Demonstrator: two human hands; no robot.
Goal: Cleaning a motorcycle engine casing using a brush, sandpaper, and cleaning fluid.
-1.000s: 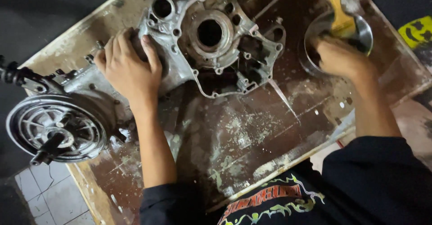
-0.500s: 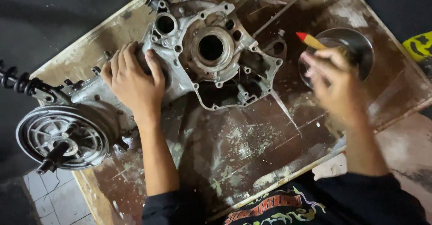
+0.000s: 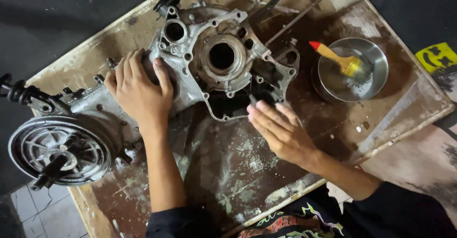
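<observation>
Left hand [image 3: 139, 91] lies flat on the engine case [image 3: 216, 64], palm down, fingers spread over its grey left flank, gripping nothing, only pressing. The case sits on a stained wooden board [image 3: 228, 171], broad face up, with a round bore [image 3: 222, 55] open in the middle, off to the right of the left hand's fingertips. A smaller round port [image 3: 174, 31] shows just above that hand's index finger.

Right hand [image 3: 281, 131] is open too, fingers held straight and close together, tips touching the lower right edge of the case where the rim dips into a dark hollow. Whether a fingertip pinches something small there, I cannot tell; the spot is dark.

Above and to the right of the right hand, well apart from it, a steel bowl [image 3: 376, 61] stands on the board. In it lies a brush [image 3: 340, 59], wooden handle with a red tip pointing up-left over the rim, bristles down in the bowl.

Left of the left hand, past the wrist, a finned round cover [image 3: 57, 150] joins the long end of the case and hangs over the board's edge. Above it a black lever [image 3: 21, 94] sticks out to the left.

Both forearms come in from the bottom edge, dark sleeves at the elbows.
</observation>
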